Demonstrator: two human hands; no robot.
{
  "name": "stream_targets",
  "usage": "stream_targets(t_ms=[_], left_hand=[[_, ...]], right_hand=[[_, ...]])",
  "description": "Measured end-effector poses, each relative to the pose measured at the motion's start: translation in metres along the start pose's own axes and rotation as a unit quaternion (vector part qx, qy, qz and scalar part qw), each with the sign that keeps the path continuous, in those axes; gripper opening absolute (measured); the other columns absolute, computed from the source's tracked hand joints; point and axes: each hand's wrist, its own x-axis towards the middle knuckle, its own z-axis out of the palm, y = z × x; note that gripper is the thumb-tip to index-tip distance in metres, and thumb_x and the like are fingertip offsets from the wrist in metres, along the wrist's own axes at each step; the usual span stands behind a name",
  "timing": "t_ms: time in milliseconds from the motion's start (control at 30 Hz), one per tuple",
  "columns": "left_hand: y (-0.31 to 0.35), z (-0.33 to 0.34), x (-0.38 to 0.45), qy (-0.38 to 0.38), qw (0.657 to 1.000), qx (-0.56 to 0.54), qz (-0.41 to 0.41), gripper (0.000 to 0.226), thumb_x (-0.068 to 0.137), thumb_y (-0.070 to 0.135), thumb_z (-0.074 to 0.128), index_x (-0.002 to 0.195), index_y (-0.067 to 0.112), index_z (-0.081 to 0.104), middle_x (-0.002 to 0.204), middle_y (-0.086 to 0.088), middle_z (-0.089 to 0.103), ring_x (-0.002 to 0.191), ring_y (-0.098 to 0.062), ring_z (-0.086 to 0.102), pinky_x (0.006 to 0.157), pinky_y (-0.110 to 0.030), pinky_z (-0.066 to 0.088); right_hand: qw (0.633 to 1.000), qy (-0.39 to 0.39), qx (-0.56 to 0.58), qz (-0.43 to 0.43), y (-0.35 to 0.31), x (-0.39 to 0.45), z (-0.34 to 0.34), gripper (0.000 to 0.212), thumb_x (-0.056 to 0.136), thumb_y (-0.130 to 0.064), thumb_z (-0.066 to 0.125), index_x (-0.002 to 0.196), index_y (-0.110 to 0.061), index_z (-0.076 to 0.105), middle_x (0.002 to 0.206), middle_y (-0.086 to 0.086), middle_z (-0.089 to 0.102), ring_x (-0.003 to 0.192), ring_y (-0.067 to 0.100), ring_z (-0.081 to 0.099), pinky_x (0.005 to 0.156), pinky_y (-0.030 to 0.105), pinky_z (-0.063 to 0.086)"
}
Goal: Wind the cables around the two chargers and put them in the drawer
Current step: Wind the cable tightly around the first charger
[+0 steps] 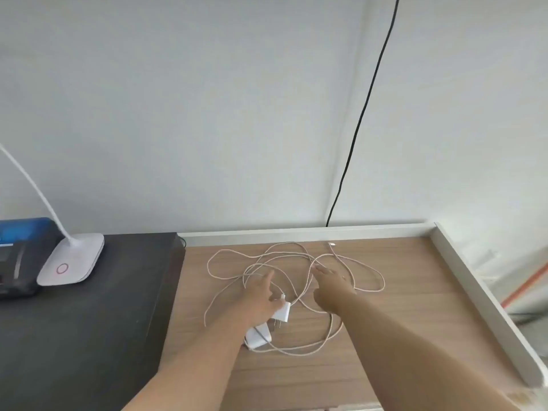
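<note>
- White cables [284,262] lie in loose, overlapping loops on the wooden desk [400,307], near its middle; two white chargers [271,323] sit touching each other at the near left edge of the tangle.
- Head view: the left hand [261,295] reaches in over the chargers with fingers straight, fingertips just above or on a cable loop; it holds nothing.
- Right hand [332,283] stretches flat over the loops to the right, fingers extended and relaxed, grasping nothing.
- A free plug end [331,244] lies at the far edge by the white rail.
- No drawer is in view.
- Handling, as a judgement: the chargers look light, hard and smooth, easy to pinch by their flat sides; the cables look thin, limp and prone to snag on each other, so take one charger body first and draw its cable free.
- Left, on the black cabinet [89,321], stands a white lamp [72,262].
</note>
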Motion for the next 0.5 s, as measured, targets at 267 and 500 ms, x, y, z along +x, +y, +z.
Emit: stream_targets(t_ms=[267, 500], left_hand=[[0.0, 0.027, 0.012, 0.053, 0.995, -0.001, -0.085, 0.064, 0.067, 0.045, 0.075, 0.119, 0.022, 0.046, 0.109, 0.007, 0.053, 0.1, -0.018, 0.059, 0.086, -0.034, 0.05], [-0.005, 0.024, 0.018, 0.007, 0.993, -0.079, -0.087, 0.063, 0.071, 0.026, 0.076, 0.127, 0.023, 0.048, 0.121, 0.003, 0.05, 0.094, -0.012, 0.058, 0.066, -0.021, 0.045]], right_hand=[[0.999, -0.019, 0.03, 0.032, 0.017, 0.002, 0.005, 0.065, 0.089, -0.015, 0.041, 0.151, -0.023, 0.021, 0.16, -0.007, 0.016, 0.146, 0.019, 0.016, 0.117, 0.04, 0.023], [0.998, -0.012, 0.061, 0.022, 0.011, 0.002, 0.005, 0.064, 0.089, -0.015, 0.043, 0.149, -0.026, 0.025, 0.158, -0.007, 0.022, 0.144, 0.02, 0.02, 0.115, 0.04, 0.026]])
